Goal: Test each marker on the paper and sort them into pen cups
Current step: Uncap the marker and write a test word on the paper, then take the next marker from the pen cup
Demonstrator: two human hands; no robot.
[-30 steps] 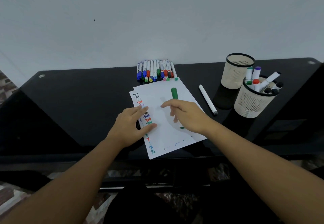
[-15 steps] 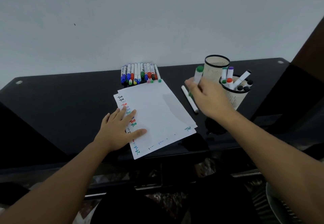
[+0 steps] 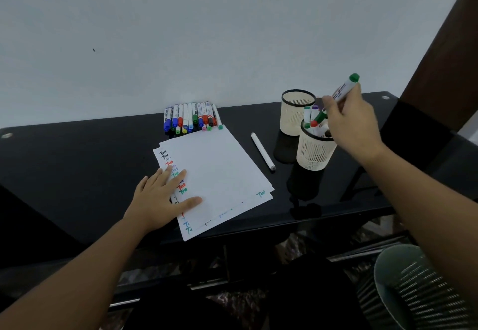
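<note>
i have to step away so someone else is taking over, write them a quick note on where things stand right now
Right hand: grips the green marker, capped, tilted, its lower end over the near cup.
Left hand: flat on the paper stack, holding it down.
Done: several markers already stand in the near cup; test marks in several colours run along the paper's edges.
Left: drop the green marker in, then test and sort the row of markers by the wall and the lone white marker beside the paper. What the far cup holds cannot be seen.
</note>
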